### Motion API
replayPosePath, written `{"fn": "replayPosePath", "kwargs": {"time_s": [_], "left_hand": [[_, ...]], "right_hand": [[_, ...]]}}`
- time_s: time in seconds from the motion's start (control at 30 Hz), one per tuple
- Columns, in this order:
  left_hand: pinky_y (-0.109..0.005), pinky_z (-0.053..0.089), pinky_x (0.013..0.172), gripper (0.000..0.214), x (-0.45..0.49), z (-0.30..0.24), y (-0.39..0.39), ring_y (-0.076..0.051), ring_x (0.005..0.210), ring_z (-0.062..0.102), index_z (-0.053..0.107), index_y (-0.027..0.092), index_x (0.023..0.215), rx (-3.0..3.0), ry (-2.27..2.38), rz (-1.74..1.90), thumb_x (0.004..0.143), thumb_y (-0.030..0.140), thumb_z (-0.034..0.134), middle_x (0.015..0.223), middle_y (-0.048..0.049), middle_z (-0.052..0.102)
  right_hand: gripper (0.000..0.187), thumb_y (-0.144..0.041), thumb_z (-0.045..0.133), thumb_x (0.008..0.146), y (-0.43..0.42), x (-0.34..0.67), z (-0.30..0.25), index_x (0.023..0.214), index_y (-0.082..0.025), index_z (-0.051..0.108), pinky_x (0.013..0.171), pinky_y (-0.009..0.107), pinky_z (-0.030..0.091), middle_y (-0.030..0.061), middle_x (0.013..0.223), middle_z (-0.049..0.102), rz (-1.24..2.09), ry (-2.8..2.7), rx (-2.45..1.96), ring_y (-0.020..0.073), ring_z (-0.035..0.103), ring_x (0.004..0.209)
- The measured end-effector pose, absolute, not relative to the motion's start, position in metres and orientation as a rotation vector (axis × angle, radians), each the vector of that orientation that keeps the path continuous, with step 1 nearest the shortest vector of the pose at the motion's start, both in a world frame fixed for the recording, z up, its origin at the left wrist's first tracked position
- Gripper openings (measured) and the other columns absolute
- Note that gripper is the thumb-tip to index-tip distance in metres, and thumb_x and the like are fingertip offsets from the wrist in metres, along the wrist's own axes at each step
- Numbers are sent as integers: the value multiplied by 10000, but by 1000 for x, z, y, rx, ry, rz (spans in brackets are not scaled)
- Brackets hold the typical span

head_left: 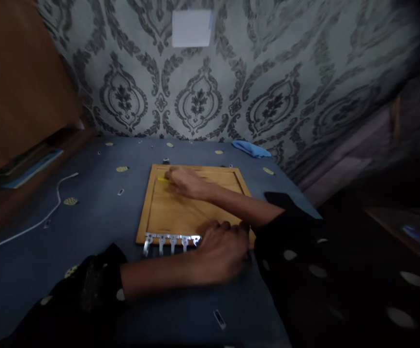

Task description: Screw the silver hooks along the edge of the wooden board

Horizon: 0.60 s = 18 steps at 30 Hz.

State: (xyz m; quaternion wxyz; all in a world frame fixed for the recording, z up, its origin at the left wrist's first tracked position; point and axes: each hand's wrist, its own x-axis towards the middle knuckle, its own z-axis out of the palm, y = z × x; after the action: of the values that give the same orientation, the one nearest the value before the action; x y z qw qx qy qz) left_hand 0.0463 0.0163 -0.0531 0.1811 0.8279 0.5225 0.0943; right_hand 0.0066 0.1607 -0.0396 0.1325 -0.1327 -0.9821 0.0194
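Note:
A framed wooden board [173, 208] lies flat on the bed or table covering. Along its front edge runs a shiny metal hook rail [173, 238] with several hooks hanging toward me. My left hand [222, 253] is curled over the right end of this rail at the board's front edge; its fingertips are partly hidden and blurred. Above the board's far left part is my right hand [186, 182], closed, with a thin yellow stick [163, 179] poking out to the left. Whether that stick is a pencil or a tool is unclear. My right forearm crosses the board's right side.
The blue-grey patterned cover [104, 208] spreads around the board. A blue cloth [251, 149] lies at the back right, and a dark flat object [278, 198] sits right of the board. A white cable [58, 193] runs at left, near a wooden cabinet [21, 87]. Patterned wall [199, 101] behind.

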Motion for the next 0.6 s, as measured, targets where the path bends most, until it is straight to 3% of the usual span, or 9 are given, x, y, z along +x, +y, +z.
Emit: {"fn": "replayPosePath", "kwargs": {"time_s": [0.13,0.33,0.43,0.6], "left_hand": [[-473,480,971,471,45,-56,12,-327,1135,619,431,105,1279,2308,1478,369,900,286,643,1143,-167,678],[-467,484,960,390,44,-60,8,-300,1088,635,443,150,1210,2314,1477,452,904,269,654,1080,-117,684],[-460,494,940,359,43,-62,6,-298,1069,642,443,164,1171,2337,1493,452,908,278,660,1051,-105,683],[-476,501,920,395,44,-64,8,-319,1056,646,414,152,1181,2356,1507,427,907,285,665,1065,-128,685]], "right_hand": [[107,-258,525,973,168,57,-10,1031,-195,589,806,372,537,91,1046,689,91,-2670,-660,226,659,933],[328,-583,456,1011,143,170,-9,1052,-260,502,565,289,522,17,892,590,363,-1797,-884,121,583,602],[340,-611,420,1007,125,203,-35,1050,-285,506,475,293,478,3,803,537,372,-1550,-977,125,529,501],[366,-578,343,1022,100,217,-77,1158,-282,509,442,291,449,28,841,558,380,-1447,-1078,143,552,528]]}}
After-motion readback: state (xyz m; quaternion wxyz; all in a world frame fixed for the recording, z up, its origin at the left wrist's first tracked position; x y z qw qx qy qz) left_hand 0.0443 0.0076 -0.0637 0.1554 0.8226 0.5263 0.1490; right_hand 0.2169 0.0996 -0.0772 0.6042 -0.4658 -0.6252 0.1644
